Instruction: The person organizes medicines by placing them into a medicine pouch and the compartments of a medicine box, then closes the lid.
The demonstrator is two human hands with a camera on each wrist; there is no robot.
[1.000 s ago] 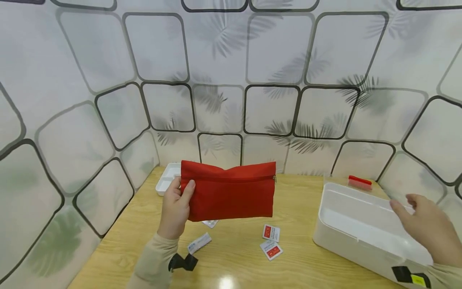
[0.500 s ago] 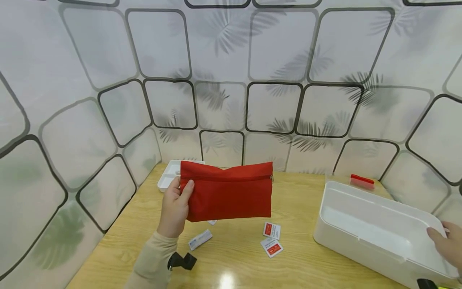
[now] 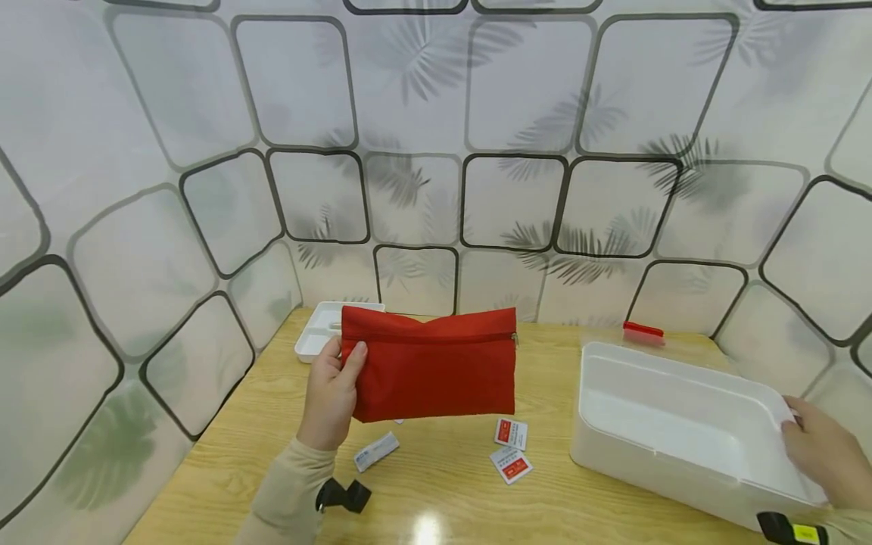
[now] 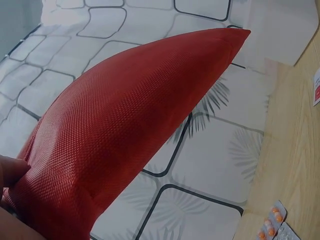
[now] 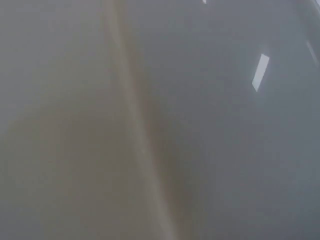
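My left hand [image 3: 330, 397] holds a red zippered pouch [image 3: 436, 375] by its left end, thumb on the front. The pouch is up above the table with its zip closed. In the left wrist view its woven side [image 4: 115, 110] bulges, and a fingertip presses into the near end. At the right, my right hand [image 3: 827, 454] grips the end wall of a white open-topped box [image 3: 681, 412], thumb to the inside. Only a blurred pale surface fills the right wrist view.
Two red-and-white packets [image 3: 511, 464] and a small white box [image 3: 376, 452] lie on the wooden table [image 3: 436, 499]. Behind the pouch are a white divided tray [image 3: 316, 337] and a blister pack of orange pills [image 4: 272, 220]. A red-edged clear bag [image 3: 643, 333] lies behind the white box.
My right hand has come to the white box's right end and taken hold of it. The box and the clear bag have shifted left. The pouch stays held in my left hand.
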